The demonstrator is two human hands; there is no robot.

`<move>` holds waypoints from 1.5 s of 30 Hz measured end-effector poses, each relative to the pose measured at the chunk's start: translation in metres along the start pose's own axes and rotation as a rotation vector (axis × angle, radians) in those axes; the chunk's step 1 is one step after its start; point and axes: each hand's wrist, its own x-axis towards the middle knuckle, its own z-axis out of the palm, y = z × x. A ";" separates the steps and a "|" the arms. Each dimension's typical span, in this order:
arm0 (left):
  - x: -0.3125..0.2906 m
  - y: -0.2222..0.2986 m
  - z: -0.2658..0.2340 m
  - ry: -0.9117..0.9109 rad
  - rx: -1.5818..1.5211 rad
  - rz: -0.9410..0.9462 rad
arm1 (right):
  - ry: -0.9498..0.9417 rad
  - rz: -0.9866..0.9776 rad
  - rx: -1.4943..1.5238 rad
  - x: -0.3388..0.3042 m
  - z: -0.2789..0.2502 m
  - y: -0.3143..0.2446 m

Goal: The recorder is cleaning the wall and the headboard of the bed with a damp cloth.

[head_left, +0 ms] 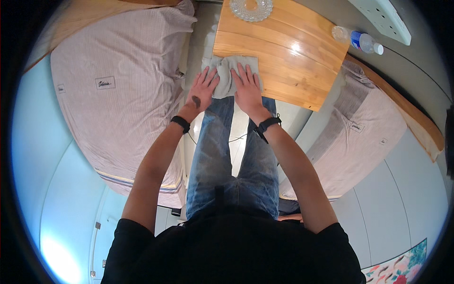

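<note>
- Grey cloth (227,71): lay over the near left corner of the wooden table (295,66) and extended past its edge
- Left hand (202,91): rested palm down on the cloth's left part, at the table corner; fingers extended, slightly spread, nothing grasped
- Right hand (248,94): pressed flat on the cloth's right part, at the table's near edge; fingers extended, nothing grasped
- Glass dish (251,8): sat toward the table's far left
- Plastic bottle (364,41): stood at the table's right edge
</note>
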 end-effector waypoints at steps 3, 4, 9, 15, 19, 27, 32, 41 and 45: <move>0.006 0.025 0.001 -0.073 0.056 0.008 | -0.058 0.015 0.043 -0.020 -0.010 0.022; 0.010 0.033 0.003 -0.074 0.040 0.030 | -0.055 0.020 0.046 -0.027 -0.012 0.032; 0.050 0.081 0.013 -0.152 0.010 0.110 | -0.059 0.096 -0.010 -0.063 -0.033 0.085; 0.124 0.144 0.026 -0.096 -0.016 0.269 | 0.027 0.214 -0.003 -0.095 -0.063 0.163; 0.168 0.182 0.044 -0.035 -0.001 0.386 | 0.101 0.283 0.044 -0.120 -0.079 0.207; 0.189 0.264 0.089 -0.107 0.019 0.429 | 0.071 0.439 -0.040 -0.190 -0.069 0.236; 0.165 0.266 0.096 -0.118 -0.099 0.387 | -0.074 0.475 -0.023 -0.204 -0.066 0.220; 0.141 0.204 0.066 -0.089 -0.116 0.145 | -0.128 0.197 -0.226 -0.136 -0.087 0.201; 0.140 0.173 0.045 0.097 -0.232 -0.074 | -0.131 0.117 -0.255 -0.099 -0.099 0.194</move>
